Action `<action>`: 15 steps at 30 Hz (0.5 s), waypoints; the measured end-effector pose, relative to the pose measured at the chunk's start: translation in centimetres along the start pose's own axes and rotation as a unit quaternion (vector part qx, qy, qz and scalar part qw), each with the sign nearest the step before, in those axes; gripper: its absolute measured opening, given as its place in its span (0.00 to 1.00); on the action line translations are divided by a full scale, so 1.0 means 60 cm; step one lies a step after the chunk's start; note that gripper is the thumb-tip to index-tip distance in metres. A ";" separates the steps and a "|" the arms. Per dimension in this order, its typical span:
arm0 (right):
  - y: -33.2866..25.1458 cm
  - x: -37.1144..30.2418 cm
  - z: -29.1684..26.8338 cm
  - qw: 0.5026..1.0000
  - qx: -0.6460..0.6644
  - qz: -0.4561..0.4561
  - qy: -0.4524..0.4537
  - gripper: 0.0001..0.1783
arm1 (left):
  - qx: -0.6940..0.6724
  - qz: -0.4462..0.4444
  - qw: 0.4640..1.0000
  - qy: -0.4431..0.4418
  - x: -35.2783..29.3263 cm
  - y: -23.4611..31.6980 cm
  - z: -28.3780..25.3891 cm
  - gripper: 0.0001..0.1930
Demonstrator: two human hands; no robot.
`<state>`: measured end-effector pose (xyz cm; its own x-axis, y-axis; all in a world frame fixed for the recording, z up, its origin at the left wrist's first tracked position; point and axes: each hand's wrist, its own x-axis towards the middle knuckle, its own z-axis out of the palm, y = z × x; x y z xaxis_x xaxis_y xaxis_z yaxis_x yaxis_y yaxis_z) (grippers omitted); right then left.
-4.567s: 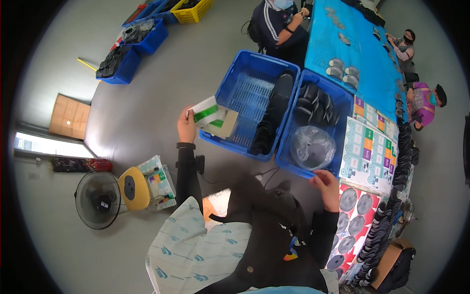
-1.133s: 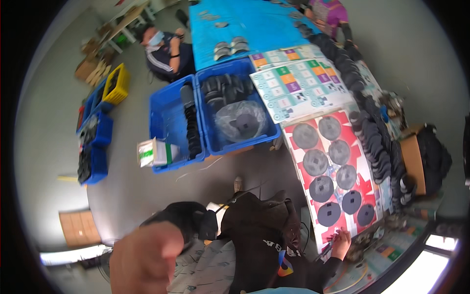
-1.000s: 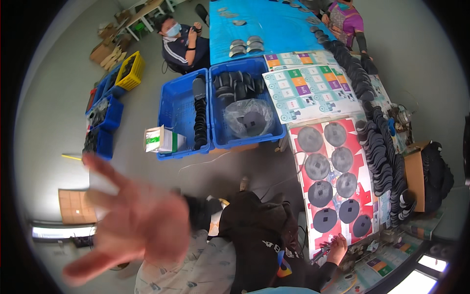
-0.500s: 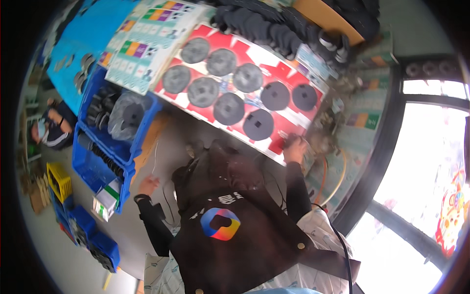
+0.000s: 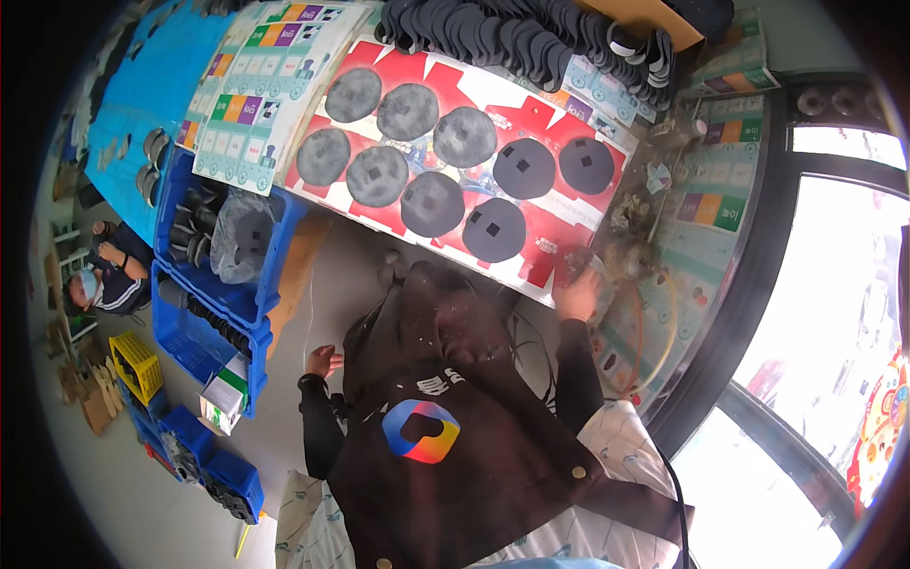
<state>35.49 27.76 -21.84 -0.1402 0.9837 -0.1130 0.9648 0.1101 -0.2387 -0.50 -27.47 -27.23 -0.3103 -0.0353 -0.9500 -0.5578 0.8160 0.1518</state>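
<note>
Several round dark grey discs (image 5: 495, 230) lie flat in two rows on a red and white printed board (image 5: 559, 220). Small square dark marks show near their middles. Discs toward the left look paler and mottled; those at the right are darker and plain. My right hand (image 5: 577, 294) is at the board's front right corner, its fingers curled around something blurred that I cannot make out. Low beside my dark apron hangs my left hand (image 5: 324, 361), fingers loosely apart with nothing in them.
Blue crates (image 5: 216, 302) with dark parts and a plastic bag stand at left. Stacked curved dark pieces (image 5: 474, 33) line the table's back. Tubing (image 5: 671, 332) hangs at right, near a window frame (image 5: 758, 275). A seated person (image 5: 118, 261) is far left.
My left hand has moved right, closer to the apron. The right hand has shifted slightly at the board's corner. The view has turned a little; the discs lie as before.
</note>
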 end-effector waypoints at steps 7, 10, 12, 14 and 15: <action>-0.122 -0.021 -0.110 0.769 0.556 0.088 -0.303 0.21 | -0.004 0.186 0.983 -0.004 0.044 0.124 -0.024 0.20; -0.216 -0.030 -0.103 0.730 0.532 0.078 -0.422 0.21 | 0.020 0.190 0.982 -0.008 0.043 0.164 -0.025 0.20; -0.279 -0.038 -0.085 0.793 0.456 0.039 -0.401 0.22 | 0.024 0.211 0.977 -0.005 0.041 0.174 -0.032 0.20; -0.324 -0.036 -0.071 0.851 0.389 -0.026 -0.353 0.20 | 0.023 0.224 0.974 0.003 0.042 0.167 -0.043 0.21; -0.345 -0.034 -0.060 0.866 0.380 -0.030 -0.323 0.20 | 0.018 0.235 0.972 -0.004 0.044 0.157 -0.051 0.21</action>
<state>16.58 23.98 -13.17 -0.5162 0.6680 -0.5360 0.5612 -0.2089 -0.8008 -8.92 -21.64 -27.48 -0.5184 0.3511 -0.7797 -0.3289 0.7598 0.5608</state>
